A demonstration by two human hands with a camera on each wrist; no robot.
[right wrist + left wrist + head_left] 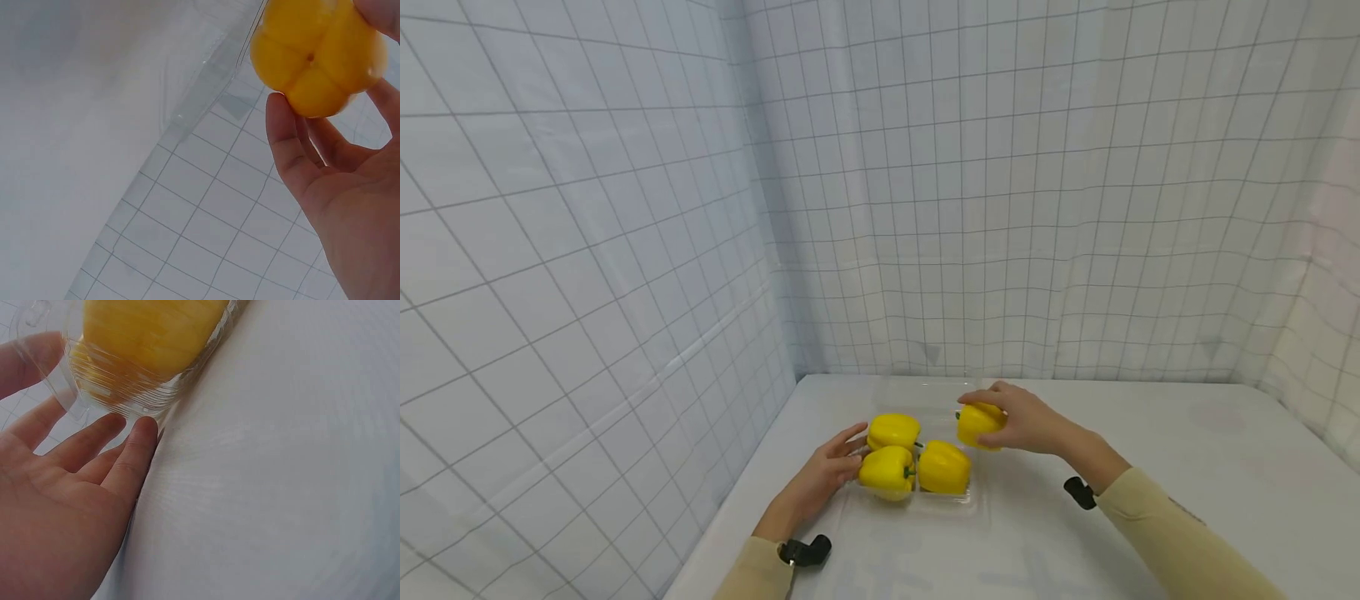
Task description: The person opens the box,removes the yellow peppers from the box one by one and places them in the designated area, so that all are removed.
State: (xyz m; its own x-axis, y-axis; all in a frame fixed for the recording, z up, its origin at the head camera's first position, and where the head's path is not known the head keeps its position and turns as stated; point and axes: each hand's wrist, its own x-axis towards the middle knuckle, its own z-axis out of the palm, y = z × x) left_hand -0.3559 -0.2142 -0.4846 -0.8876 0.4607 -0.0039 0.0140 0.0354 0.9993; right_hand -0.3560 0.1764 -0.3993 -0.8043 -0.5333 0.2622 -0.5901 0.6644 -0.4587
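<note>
My right hand (1030, 421) grips a yellow bell pepper (976, 424) at the right side of a clear plastic container (955, 498). In the right wrist view the thumb and fingers are around this pepper (309, 56), its bottom end facing the camera. Three more yellow peppers sit in the container: a back one (893, 431), a front left one (886, 471) and a front right one (944, 467). At the container's left side is my left hand (829, 471). The left wrist view has its fairly straight fingers (140, 440) against the ribbed wall (128, 397).
The container's clear lid (925, 390) extends behind the peppers, hard to make out. A white table (1120, 517) lies underneath. Gridded white curtains hang at the back (970, 208) and on both sides. Each wrist bears a small black device (805, 551).
</note>
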